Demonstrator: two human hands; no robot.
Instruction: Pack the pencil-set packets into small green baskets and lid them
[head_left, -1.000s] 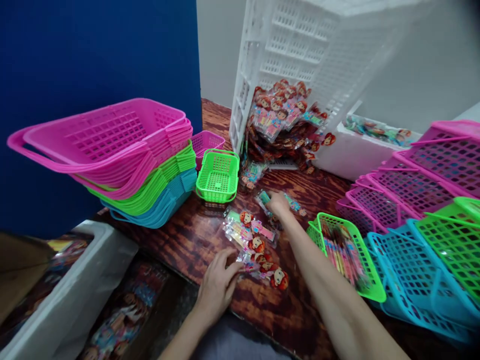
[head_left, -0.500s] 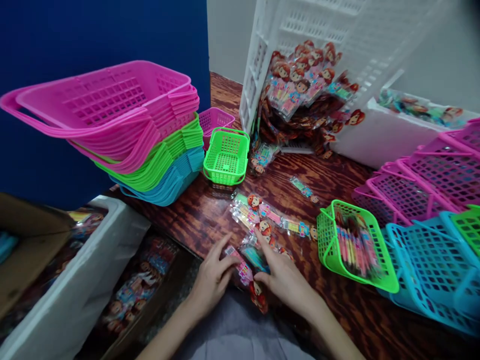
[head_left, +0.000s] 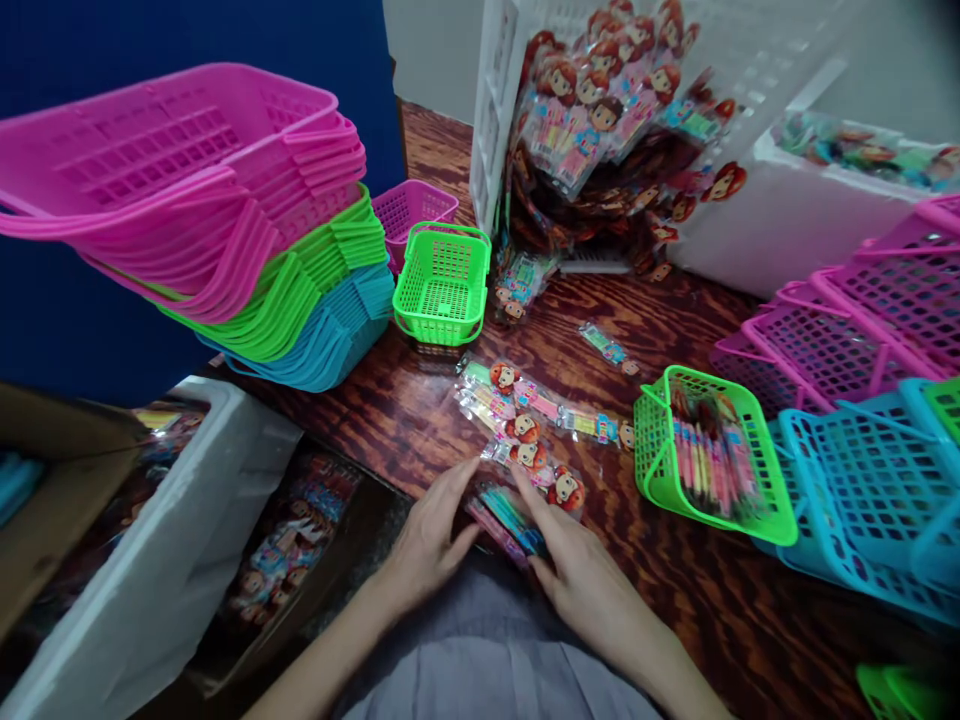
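My left hand [head_left: 435, 535] and my right hand [head_left: 562, 545] close in from both sides on a small bundle of plastic-wrapped packets [head_left: 504, 520] at the table's near edge. Pink and teal packet edges show between my fingers and thumbs. Just beyond my fingertips lie several clear packets with cartoon doll heads [head_left: 525, 425], loosely overlapping. To the right of my right hand, a green basket [head_left: 649, 450] holds a row of similar packets standing on edge. One single packet [head_left: 606, 346] lies apart on the dark wooden table [head_left: 660, 590].
Nested pink, green and blue baskets [head_left: 300, 260] rise at the left. An unfilled green basket [head_left: 442, 285] stands beside them. A white crate [head_left: 495, 110] full of packets stands behind. Blue baskets [head_left: 862, 490] and pink baskets [head_left: 832, 330] line the right. A foam box [head_left: 187, 540] sits lower left.
Both hands have closed in on the packets. The pink packet that lay aslant is now gathered with the teal one, turned edge-up. The whole view has shifted slightly.
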